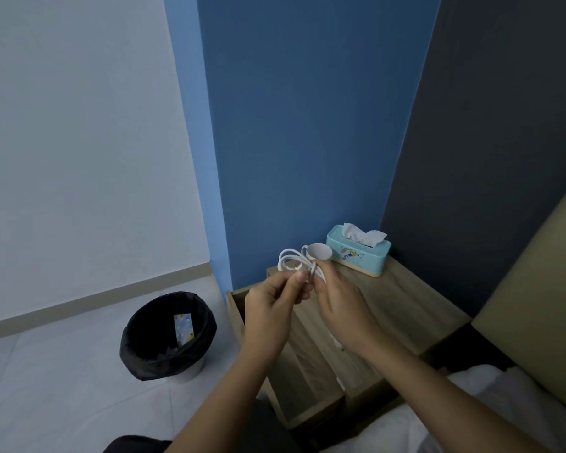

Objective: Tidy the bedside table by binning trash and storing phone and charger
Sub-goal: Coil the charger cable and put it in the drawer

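Note:
Both my hands hold a white charger cable [291, 258] coiled into loops above the wooden bedside table [406, 302]. My left hand [272, 308] pinches one end of the cable between thumb and fingers. My right hand [340, 302] grips the bundle of loops. The table's drawer [303, 371] stands pulled open below my hands; its inside is mostly hidden by my arms. A bin with a black liner [167, 335] sits on the floor to the left and holds a colourful wrapper [184, 328]. No phone is visible.
A white cup [319, 251] and a light blue tissue box [358, 253] stand at the back of the table against the blue wall. A tan headboard [536, 305] and white bedding [471, 410] lie to the right. Pale floor tiles surround the bin.

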